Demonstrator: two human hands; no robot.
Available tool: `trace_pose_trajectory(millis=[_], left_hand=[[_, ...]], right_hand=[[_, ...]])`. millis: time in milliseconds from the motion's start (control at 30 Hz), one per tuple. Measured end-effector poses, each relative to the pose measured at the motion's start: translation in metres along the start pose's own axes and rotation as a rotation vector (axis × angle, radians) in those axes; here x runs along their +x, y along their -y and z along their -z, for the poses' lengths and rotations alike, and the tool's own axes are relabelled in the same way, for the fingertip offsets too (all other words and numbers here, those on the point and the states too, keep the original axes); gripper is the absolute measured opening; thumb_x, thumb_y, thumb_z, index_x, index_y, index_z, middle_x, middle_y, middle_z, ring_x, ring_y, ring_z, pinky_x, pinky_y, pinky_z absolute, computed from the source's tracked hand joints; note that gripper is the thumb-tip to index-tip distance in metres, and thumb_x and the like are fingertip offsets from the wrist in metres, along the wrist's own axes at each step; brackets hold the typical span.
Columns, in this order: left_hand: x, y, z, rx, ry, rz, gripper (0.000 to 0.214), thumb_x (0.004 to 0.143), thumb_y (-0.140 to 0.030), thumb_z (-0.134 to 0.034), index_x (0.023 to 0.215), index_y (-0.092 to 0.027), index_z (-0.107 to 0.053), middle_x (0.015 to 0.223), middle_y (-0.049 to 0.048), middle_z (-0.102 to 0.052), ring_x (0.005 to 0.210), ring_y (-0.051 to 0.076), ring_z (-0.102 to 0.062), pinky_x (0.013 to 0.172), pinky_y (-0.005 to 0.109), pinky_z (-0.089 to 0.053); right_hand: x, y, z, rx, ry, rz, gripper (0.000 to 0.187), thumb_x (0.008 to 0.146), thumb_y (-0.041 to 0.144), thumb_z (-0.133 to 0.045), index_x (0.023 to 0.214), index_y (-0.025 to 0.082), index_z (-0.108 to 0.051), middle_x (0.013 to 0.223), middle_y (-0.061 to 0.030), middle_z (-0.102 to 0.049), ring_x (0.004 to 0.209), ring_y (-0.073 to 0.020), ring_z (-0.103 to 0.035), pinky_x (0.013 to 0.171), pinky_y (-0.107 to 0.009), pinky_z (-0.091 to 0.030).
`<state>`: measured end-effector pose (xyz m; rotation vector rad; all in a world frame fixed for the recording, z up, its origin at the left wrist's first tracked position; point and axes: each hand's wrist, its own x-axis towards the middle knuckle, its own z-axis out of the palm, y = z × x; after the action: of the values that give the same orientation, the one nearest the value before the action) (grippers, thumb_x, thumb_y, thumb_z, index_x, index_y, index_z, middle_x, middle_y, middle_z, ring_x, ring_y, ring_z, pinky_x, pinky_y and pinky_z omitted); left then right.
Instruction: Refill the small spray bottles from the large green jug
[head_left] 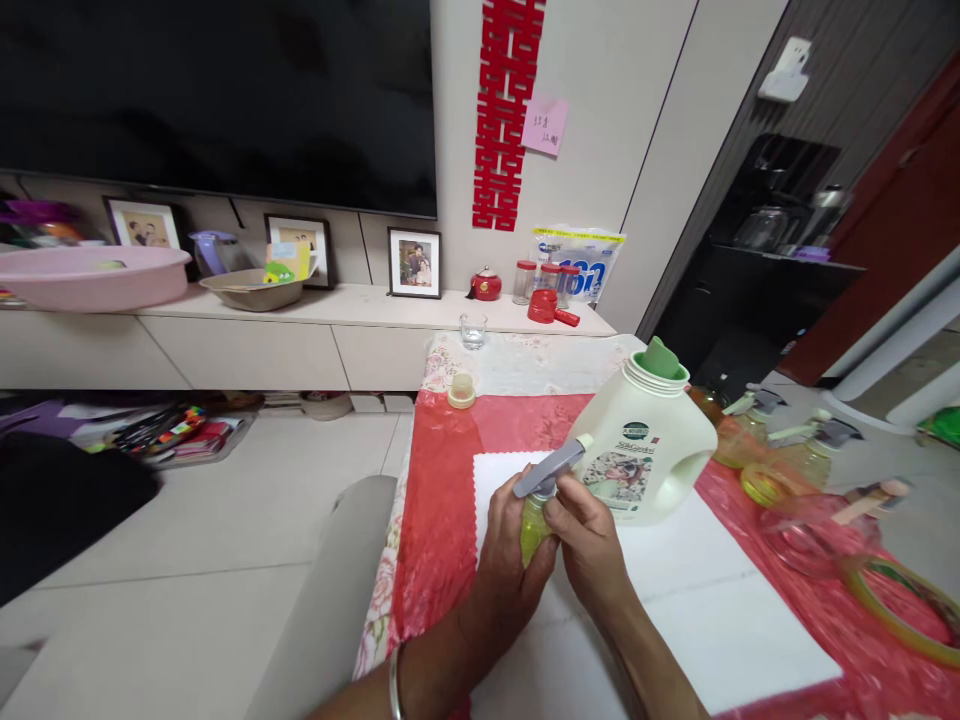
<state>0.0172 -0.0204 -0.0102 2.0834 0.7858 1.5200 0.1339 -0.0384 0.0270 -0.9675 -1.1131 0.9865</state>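
Note:
My left hand [506,550] is wrapped around a small clear pump bottle [532,530] of yellow-green liquid. A grey pump head [551,470] with a pale tip sits at its neck, pointing up and right. The fingers of my right hand [592,540] are closed against the bottle's neck, just under the pump head; their exact grip is partly hidden. Just behind my right hand stands a big pale-green detergent jug [600,475], with a green spout [660,357] showing in its open mouth. A cream cap [461,390] rests at the far left of the table.
White cloth [720,600] and red plastic sheeting [442,510] cover the table. At right are pump bottles [802,460], a clear container [817,535] and a tape roll [904,610]. A drinking glass [472,332] stands at the back, before a low cabinet [390,350].

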Motion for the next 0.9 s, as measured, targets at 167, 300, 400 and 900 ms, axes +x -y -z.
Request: trace_pose_trajectory(millis=[167, 300, 400, 900], left_hand=[[-0.002, 0.002, 0.002, 0.035, 0.021, -0.020, 0.056, 0.096, -0.019, -0.049, 0.148, -0.021, -0.026, 0.137, 0.0176, -0.048, 0.132, 0.027, -0.051, 0.106, 0.047, -0.050], [0.003, -0.002, 0.003, 0.011, 0.033, -0.023, 0.059, 0.095, -0.017, -0.049, 0.149, -0.022, -0.025, 0.138, 0.0169, -0.047, 0.132, 0.027, -0.049, 0.108, 0.047, -0.048], [0.005, -0.005, 0.005, 0.003, 0.054, -0.004, 0.060, 0.095, -0.018, -0.049, 0.150, -0.022, -0.024, 0.140, 0.0165, -0.046, 0.134, 0.028, -0.047, 0.109, 0.048, -0.046], [0.002, -0.001, 0.003, -0.033, 0.037, 0.091, 0.060, 0.091, -0.022, -0.055, 0.145, -0.022, -0.029, 0.136, 0.0175, -0.050, 0.128, 0.030, -0.053, 0.105, 0.052, -0.047]], right_hand=[[-0.001, -0.003, -0.003, 0.010, -0.044, 0.000, 0.035, 0.082, 0.041, -0.075, 0.111, 0.023, -0.067, 0.109, -0.0049, -0.065, 0.106, -0.0216, -0.060, 0.098, -0.034, -0.046], [0.001, 0.000, -0.002, -0.043, -0.024, 0.017, 0.036, 0.085, 0.043, -0.071, 0.115, 0.022, -0.069, 0.113, -0.0055, -0.062, 0.111, -0.0220, -0.057, 0.103, -0.034, -0.042], [0.001, 0.003, -0.001, -0.078, -0.017, 0.020, 0.032, 0.089, 0.044, -0.067, 0.113, 0.022, -0.070, 0.107, -0.0043, -0.062, 0.105, -0.0202, -0.057, 0.101, -0.033, -0.042], [0.000, 0.008, -0.003, -0.246, -0.043, 0.059, 0.033, 0.084, 0.043, -0.069, 0.108, 0.020, -0.070, 0.103, -0.0042, -0.063, 0.102, -0.0205, -0.058, 0.094, -0.031, -0.045]])
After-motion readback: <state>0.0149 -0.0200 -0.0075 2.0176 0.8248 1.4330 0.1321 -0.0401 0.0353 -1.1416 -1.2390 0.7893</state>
